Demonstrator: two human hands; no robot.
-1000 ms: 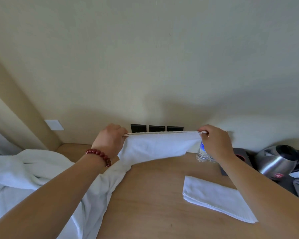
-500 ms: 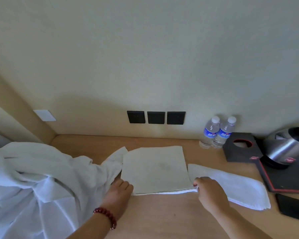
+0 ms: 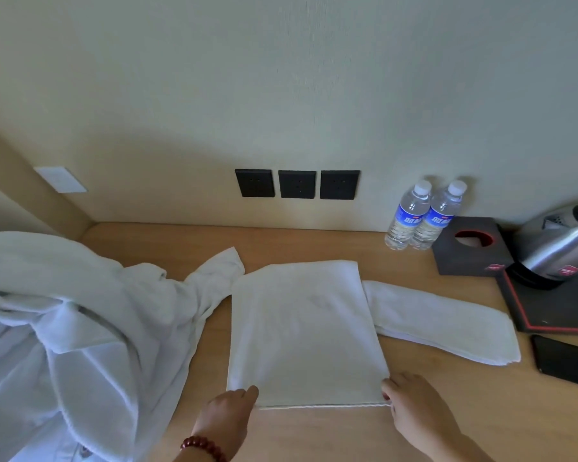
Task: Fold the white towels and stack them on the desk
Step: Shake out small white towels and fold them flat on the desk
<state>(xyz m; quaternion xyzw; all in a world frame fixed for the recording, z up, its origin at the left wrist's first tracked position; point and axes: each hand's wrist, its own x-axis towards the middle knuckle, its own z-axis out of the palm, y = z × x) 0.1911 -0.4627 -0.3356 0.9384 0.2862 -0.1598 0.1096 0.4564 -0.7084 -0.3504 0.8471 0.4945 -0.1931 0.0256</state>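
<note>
I look down at a light wooden desk set against a pale wall. A white towel, folded into a flat rectangle, lies at the middle of the desk with its near edge toward me. My left hand rests on the towel's near left corner, fingers together and bent over the corner; I cannot tell whether they pinch the cloth. A dark red bead bracelet circles that wrist. My right hand sits at the near right corner, fingertips touching the hem, fingers close together; whether they grip the edge I cannot tell.

Just to the right, partly under the flat towel's right edge, lies a second folded towel, a long strip angled toward the near right. A heap of loose white towels fills the left side. At the back right stand two water bottles side by side, then a black tissue box and a steel kettle on a black tray. Three black wall sockets sit above the desk.
</note>
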